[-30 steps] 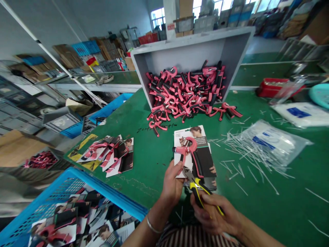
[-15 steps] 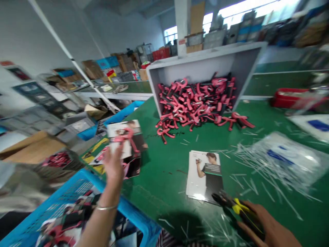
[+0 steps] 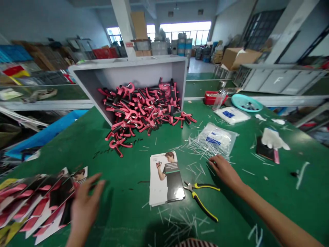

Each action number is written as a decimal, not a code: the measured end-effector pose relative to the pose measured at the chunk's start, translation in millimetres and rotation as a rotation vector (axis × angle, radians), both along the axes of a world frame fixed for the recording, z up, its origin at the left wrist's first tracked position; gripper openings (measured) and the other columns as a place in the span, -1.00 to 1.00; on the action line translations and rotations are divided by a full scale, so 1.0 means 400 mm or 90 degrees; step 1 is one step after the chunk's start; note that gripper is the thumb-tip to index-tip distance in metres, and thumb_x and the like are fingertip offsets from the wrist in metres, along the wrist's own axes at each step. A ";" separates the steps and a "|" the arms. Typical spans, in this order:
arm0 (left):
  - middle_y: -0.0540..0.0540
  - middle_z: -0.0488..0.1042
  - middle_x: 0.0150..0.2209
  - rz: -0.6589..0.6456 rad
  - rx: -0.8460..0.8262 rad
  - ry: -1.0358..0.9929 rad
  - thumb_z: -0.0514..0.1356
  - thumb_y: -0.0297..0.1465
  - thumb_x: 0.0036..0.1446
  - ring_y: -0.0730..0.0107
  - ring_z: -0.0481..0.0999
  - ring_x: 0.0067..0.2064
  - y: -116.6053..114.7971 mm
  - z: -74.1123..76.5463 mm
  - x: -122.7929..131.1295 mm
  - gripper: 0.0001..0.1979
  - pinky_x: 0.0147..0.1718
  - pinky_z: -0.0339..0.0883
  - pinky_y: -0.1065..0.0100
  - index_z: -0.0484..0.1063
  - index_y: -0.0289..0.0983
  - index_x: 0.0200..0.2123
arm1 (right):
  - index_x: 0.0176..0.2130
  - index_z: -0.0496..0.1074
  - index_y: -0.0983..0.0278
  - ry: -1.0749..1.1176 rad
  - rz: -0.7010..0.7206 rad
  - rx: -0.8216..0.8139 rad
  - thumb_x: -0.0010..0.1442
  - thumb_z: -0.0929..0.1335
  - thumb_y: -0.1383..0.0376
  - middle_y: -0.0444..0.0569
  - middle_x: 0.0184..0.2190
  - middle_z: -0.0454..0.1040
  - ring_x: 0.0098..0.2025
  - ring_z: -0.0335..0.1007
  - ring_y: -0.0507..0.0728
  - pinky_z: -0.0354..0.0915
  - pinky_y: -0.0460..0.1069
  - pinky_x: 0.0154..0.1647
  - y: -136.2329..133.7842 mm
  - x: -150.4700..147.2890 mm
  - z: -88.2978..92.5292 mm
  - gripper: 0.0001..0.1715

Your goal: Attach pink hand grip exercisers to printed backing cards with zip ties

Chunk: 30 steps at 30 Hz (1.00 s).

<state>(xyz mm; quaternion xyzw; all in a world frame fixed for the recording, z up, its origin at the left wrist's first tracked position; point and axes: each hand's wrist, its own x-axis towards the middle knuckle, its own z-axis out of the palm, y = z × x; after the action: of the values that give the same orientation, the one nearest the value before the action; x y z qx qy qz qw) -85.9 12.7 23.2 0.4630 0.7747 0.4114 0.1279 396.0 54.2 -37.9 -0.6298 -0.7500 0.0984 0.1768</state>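
My left hand hovers with fingers apart beside a row of printed cards with pink-and-black clamps at the left. My right hand is over the scattered white ties, fingertips close together at their edge; whether it pinches one is too small to tell. Between the hands lies a stack of printed cards. Yellow-and-black pliers rest with handles spread on the green table, just right of the stack. Many pink-and-black clamps fill the tipped grey bin and spill out in front.
Clear bags of ties lie right of centre. Behind them are a red box and a turquoise plate. A white glove lies on a dark item at the right. A blue crate is at the left.
The view has turned right. My right hand has let go of the pliers and moved to the ties. The clamp and card by my left hand now lie in the row.
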 end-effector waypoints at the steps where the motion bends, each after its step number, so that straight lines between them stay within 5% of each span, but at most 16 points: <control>1: -0.04 0.51 -0.02 -0.146 -0.044 0.005 0.20 -0.12 0.10 -0.03 0.43 0.07 0.029 -0.062 0.051 -0.66 0.03 0.34 -0.03 0.48 -0.14 -0.10 | -0.10 0.41 0.31 -0.038 -0.009 -0.007 0.38 0.16 0.27 0.07 -0.18 0.39 -0.18 0.39 0.15 0.32 0.04 -0.13 0.036 0.007 -0.006 -0.70; 5: -0.37 0.33 0.17 -0.269 -0.081 0.201 0.22 -0.11 0.06 -0.20 0.27 0.19 0.075 -0.253 0.242 -0.39 0.12 0.15 -0.18 0.38 -0.38 0.09 | -0.15 0.44 0.28 -0.120 -0.016 -0.011 0.32 0.22 0.32 0.11 -0.17 0.40 -0.23 0.37 0.17 0.25 0.00 -0.28 0.143 0.004 -0.032 -0.77; 9: -0.25 0.41 0.09 -0.285 -0.027 0.214 0.09 -0.22 0.24 0.00 0.34 0.12 0.066 -0.301 0.308 -0.63 0.09 0.18 -0.05 0.44 -0.26 0.03 | -0.33 0.44 0.25 -0.118 0.023 0.013 0.28 0.27 0.29 0.06 -0.27 0.42 -0.23 0.35 0.19 0.21 -0.01 -0.29 0.204 -0.001 -0.027 -0.81; 14: -0.31 0.41 0.06 -0.229 0.024 0.194 0.16 -0.27 0.19 -0.06 0.33 0.10 0.084 -0.250 0.310 -0.64 0.05 0.21 -0.07 0.42 -0.33 -0.01 | -0.16 0.41 0.27 -0.077 0.010 0.099 0.36 0.17 0.30 0.11 -0.19 0.43 -0.17 0.36 0.21 0.23 0.03 -0.22 0.284 -0.025 0.057 -0.74; 19: -0.14 0.41 0.13 -0.494 0.158 0.251 0.06 -0.47 0.28 0.14 0.29 0.17 0.093 -0.079 0.363 -0.65 0.13 0.15 0.06 0.36 -0.15 0.11 | -0.21 0.43 0.22 -0.035 0.182 0.082 0.32 0.27 0.28 -0.03 -0.28 0.47 -0.24 0.37 0.13 0.24 -0.03 -0.23 0.276 -0.150 0.143 -0.85; 22: -0.19 0.41 0.13 -0.539 0.132 0.324 0.10 -0.46 0.27 0.08 0.29 0.15 0.116 -0.010 0.403 -0.63 0.09 0.15 0.03 0.35 -0.18 0.13 | -0.23 0.44 0.23 -0.038 0.344 0.044 0.30 0.29 0.32 -0.02 -0.30 0.46 -0.23 0.36 0.13 0.24 -0.04 -0.25 0.216 -0.240 0.147 -0.88; 27: -0.15 0.54 -0.27 -0.550 0.002 0.264 0.13 -0.39 0.25 0.12 0.43 -0.12 0.143 -0.039 0.422 -0.84 -0.06 0.23 0.08 0.52 -0.25 -0.26 | -0.22 0.44 0.25 0.002 0.457 0.020 0.31 0.27 0.38 0.02 -0.24 0.45 -0.17 0.34 0.14 0.28 0.01 -0.17 0.148 -0.305 0.139 -0.86; 30: -0.11 0.53 -0.32 -0.467 -0.018 0.048 0.12 -0.39 0.24 0.24 0.47 -0.22 0.126 -0.071 0.404 -0.84 -0.14 0.27 0.22 0.49 -0.27 -0.31 | -0.13 0.45 0.23 0.077 0.375 0.095 0.31 0.27 0.35 0.05 -0.14 0.47 -0.07 0.31 0.20 0.23 0.13 0.00 0.115 -0.313 0.151 -0.82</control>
<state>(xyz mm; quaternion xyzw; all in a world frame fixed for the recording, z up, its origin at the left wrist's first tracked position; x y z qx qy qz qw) 75.6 63.1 -5.4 0.7231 0.5669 0.3100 0.2444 270.8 100.4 22.5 -0.3638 -0.8934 0.1275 0.2306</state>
